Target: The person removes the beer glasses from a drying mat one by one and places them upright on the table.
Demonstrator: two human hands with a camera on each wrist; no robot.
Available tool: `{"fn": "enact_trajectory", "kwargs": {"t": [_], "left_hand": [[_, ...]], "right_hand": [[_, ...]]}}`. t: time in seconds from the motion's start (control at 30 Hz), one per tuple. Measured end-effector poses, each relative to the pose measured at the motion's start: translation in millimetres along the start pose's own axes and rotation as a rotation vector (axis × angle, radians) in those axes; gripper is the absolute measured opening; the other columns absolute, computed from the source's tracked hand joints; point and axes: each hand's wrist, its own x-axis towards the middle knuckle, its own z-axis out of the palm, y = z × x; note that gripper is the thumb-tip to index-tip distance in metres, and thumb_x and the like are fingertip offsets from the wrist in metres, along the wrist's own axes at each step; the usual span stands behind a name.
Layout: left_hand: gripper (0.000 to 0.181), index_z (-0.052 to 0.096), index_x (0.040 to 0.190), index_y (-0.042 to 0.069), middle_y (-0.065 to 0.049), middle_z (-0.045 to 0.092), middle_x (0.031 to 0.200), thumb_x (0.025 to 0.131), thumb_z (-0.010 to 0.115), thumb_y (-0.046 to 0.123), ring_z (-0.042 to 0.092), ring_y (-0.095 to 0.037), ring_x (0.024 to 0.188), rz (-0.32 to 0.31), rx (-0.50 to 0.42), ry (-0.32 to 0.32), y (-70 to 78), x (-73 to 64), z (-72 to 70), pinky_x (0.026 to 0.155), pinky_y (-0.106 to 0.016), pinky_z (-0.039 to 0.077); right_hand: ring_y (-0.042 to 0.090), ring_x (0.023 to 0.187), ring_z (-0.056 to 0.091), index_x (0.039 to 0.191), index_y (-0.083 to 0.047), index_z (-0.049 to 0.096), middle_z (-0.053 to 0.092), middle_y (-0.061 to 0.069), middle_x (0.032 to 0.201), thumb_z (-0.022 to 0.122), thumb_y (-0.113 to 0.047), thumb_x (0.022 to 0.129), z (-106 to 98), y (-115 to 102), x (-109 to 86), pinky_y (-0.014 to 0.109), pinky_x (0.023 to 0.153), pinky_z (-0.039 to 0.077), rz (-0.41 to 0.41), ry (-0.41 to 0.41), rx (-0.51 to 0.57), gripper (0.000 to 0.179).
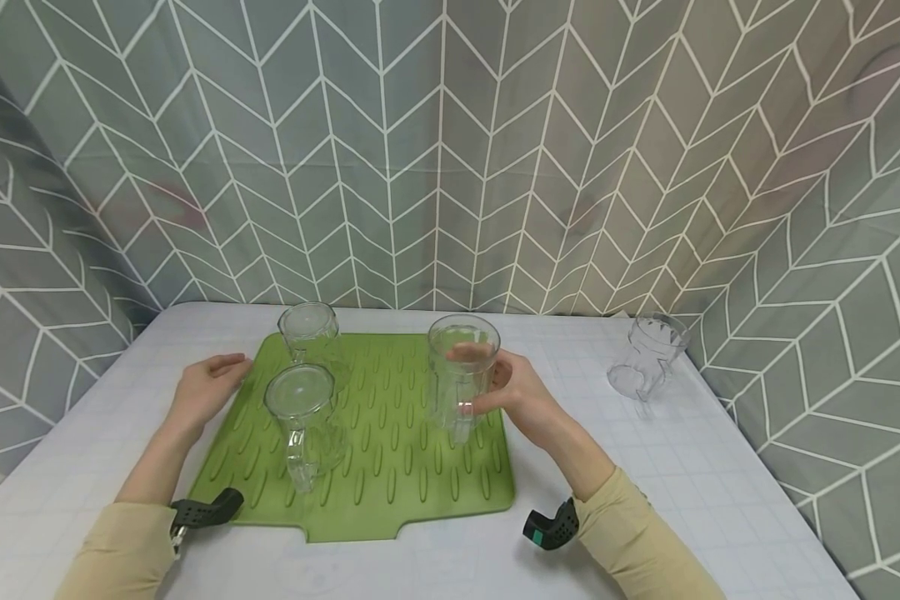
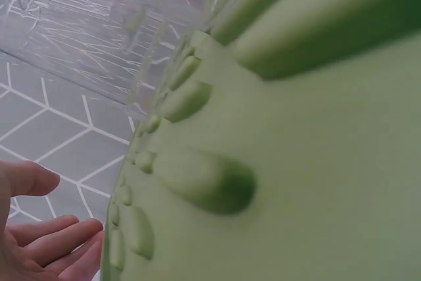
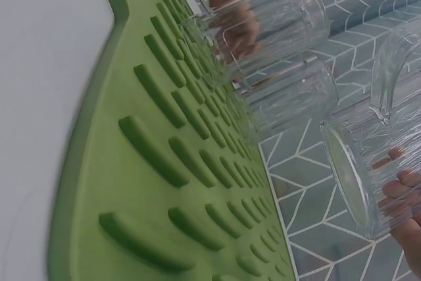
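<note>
The green mat lies beneath a clear mug, held above its right side. The right hand curls round the mug; the left hand (relaxed, empty) lies beside the mat's left edge. Uneven contact with the ridges could tip the mug.

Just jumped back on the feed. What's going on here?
A person's right hand is holding a clear mug just above the right part of a green mat. Two others, a nearer mug and a farther mug, stand on the mat's left part. A fourth mug is on the table, off to the right. The left hand is beside the mat's left edge, holding nothing.
</note>
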Motion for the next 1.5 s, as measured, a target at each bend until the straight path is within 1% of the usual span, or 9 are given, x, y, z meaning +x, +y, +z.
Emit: {"fn": "enact_trajectory", "kwargs": {"t": [0.13,0.4,0.57,0.83,0.97,1.07,1.27,1.5], "left_hand": [[0.065,0.041,0.143,-0.013,-0.036,0.050,0.138,0.106,0.043,0.040,0.050,-0.053,0.125,0.015,0.019,0.019,-0.8,-0.3,2.8,0.102,-0.064,0.043],[0.064,0.043,0.142,-0.013,-0.035,0.051,0.137,0.106,0.043,0.040,0.048,-0.053,0.127,0.024,0.030,0.048,-4.7,0.9,5.7,0.103,-0.065,0.041],[0.064,0.044,0.142,-0.012,-0.034,0.053,0.136,0.106,0.043,0.040,0.049,-0.052,0.127,0.026,0.025,0.064,-6.9,1.9,7.0,0.104,-0.065,0.041],[0.063,0.045,0.142,-0.012,-0.034,0.054,0.135,0.106,0.044,0.040,0.053,-0.050,0.125,0.024,0.014,0.078,-9.4,2.5,8.1,0.103,-0.063,0.043],[0.062,0.047,0.141,-0.011,-0.033,0.055,0.134,0.106,0.044,0.039,0.054,-0.049,0.123,0.032,0.009,0.087,-10.7,2.2,8.7,0.102,-0.062,0.044],[0.061,0.048,0.140,-0.010,-0.032,0.056,0.133,0.106,0.044,0.040,0.055,-0.048,0.122,0.036,0.008,0.097,-11.6,1.6,9.2,0.101,-0.061,0.045],[0.061,0.049,0.140,-0.010,-0.032,0.057,0.133,0.105,0.044,0.040,0.056,-0.048,0.122,0.038,0.006,0.113,-13.3,1.1,9.8,0.102,-0.060,0.045],[0.060,0.051,0.139,-0.008,-0.030,0.058,0.133,0.105,0.045,0.041,0.058,-0.046,0.121,0.033,0.002,0.122,-14.4,1.5,10.4,0.101,-0.058,0.047]], "right_hand": [[0.024,0.141,0.041,0.139,-0.010,0.055,0.058,0.007,0.143,0.080,0.000,0.070,-3.5,1.0,0.4,0.057,0.121,0.018,0.004,0.007,0.016,0.074],[0.024,0.142,0.039,0.140,-0.010,0.055,0.057,0.006,0.143,0.079,0.002,0.071,-10.5,4.5,1.7,0.057,0.122,0.017,-0.004,-0.002,0.048,0.074],[0.024,0.143,0.039,0.140,-0.011,0.055,0.058,0.004,0.143,0.078,0.003,0.071,-15.3,7.2,2.2,0.057,0.122,0.016,-0.004,-0.001,0.047,0.074],[0.026,0.143,0.038,0.142,-0.007,0.052,0.057,0.006,0.144,0.078,0.004,0.070,-22.8,10.5,3.8,0.059,0.122,0.015,-0.015,0.003,0.038,0.077],[0.026,0.143,0.039,0.141,-0.008,0.054,0.059,0.005,0.142,0.078,0.004,0.070,-26.6,12.0,4.7,0.059,0.122,0.015,-0.012,0.011,0.032,0.076],[0.025,0.142,0.041,0.140,-0.009,0.055,0.060,0.002,0.140,0.078,0.004,0.069,-29.5,13.2,5.1,0.058,0.122,0.016,-0.015,0.016,0.030,0.076],[0.022,0.137,0.046,0.137,-0.010,0.057,0.062,-0.001,0.136,0.077,0.006,0.069,-35.3,15.3,5.6,0.056,0.120,0.022,-0.027,0.014,0.045,0.073],[0.021,0.140,0.042,0.140,-0.007,0.055,0.062,-0.002,0.137,0.076,0.007,0.068,-40.8,17.6,5.5,0.055,0.121,0.020,-0.015,0.024,0.056,0.077]]}}
